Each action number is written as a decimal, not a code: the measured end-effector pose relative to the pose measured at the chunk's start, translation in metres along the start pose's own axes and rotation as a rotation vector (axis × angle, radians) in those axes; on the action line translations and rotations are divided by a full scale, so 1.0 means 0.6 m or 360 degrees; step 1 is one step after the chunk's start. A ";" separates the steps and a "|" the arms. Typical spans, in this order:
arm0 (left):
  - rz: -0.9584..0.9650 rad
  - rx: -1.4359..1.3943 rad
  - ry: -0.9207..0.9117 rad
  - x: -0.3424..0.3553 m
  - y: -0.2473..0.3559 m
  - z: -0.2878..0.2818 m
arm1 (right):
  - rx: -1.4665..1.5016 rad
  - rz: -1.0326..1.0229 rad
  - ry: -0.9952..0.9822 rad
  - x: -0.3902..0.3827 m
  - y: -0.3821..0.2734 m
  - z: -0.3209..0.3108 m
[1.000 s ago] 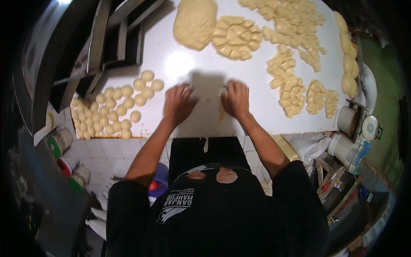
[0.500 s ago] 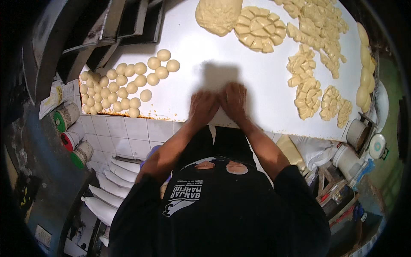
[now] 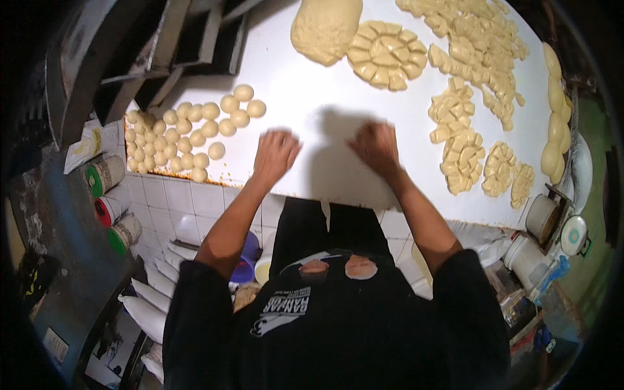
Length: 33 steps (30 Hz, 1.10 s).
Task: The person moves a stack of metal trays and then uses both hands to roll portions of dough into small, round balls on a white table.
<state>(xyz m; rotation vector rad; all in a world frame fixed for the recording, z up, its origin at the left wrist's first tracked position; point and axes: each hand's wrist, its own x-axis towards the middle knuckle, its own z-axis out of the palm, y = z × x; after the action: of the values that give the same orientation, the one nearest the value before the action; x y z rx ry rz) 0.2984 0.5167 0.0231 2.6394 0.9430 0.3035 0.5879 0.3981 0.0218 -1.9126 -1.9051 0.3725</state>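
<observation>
Palm down over the front part of the white table (image 3: 292,91), my left hand (image 3: 277,155) has its fingers curled under; they look slightly smeared. My right hand (image 3: 377,148) is curled in the same way, some distance to the right, its fingertips blurred. Whatever lies under either palm is hidden. Round dough balls (image 3: 209,129) are grouped to the left of my left hand, the nearest a short way off. Cut dough pieces (image 3: 463,156) lie beyond my right hand on the right.
At the back sit a large dough lump (image 3: 325,29) and a scored dough round (image 3: 388,55). More cut dough (image 3: 481,45) spreads at the far right, beside smooth dough rolls (image 3: 556,110). Dark metal trays (image 3: 214,39) overhang the table's left. Lidded tubs (image 3: 107,175) stand lower left.
My hands have parted from side by side at the table's front: the left moved left, the right moved right. The view has shifted slightly.
</observation>
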 end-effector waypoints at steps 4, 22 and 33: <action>-0.0484 -0.0016 -0.0326 0.018 0.081 0.078 | 0.0121 0.0390 0.0376 -0.008 -0.080 0.070; -0.0010 -0.0889 0.0544 0.195 -0.077 -0.045 | 0.0381 0.0433 0.0199 0.071 -0.123 -0.054; 0.0413 -0.0365 -0.0076 0.020 0.004 0.012 | -0.0109 0.0074 0.0048 -0.060 -0.060 0.069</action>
<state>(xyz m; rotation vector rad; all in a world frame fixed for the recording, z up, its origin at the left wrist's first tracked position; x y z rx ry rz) 0.3109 0.5211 0.0185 2.5408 0.5152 0.3824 0.5358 0.3659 -0.0017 -1.9982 -1.8795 0.2941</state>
